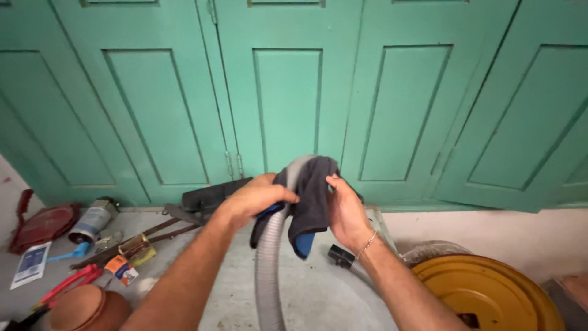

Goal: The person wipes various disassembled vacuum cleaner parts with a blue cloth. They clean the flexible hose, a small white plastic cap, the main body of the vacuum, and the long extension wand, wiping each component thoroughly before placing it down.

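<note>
The left hand (254, 197) clamps the cloth (309, 196) around the raised grey hose (269, 263) while the right hand (344, 211) pinches its edge; keep the wrap snug and wipe evenly.

Left hand (254, 197) and right hand (344, 211) gripped dark cloth (312, 196) around grey ribbed hose (269, 263), green panelled doors (288, 92) behind, yellow disc (484, 294) lower right

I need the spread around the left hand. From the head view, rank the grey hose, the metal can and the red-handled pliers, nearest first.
1. Grey hose: gripped with the dark cloth by the left hand.
2. Metal can: lying on the floor, far to the left.
3. Red-handled pliers: lower left, farthest.
</note>
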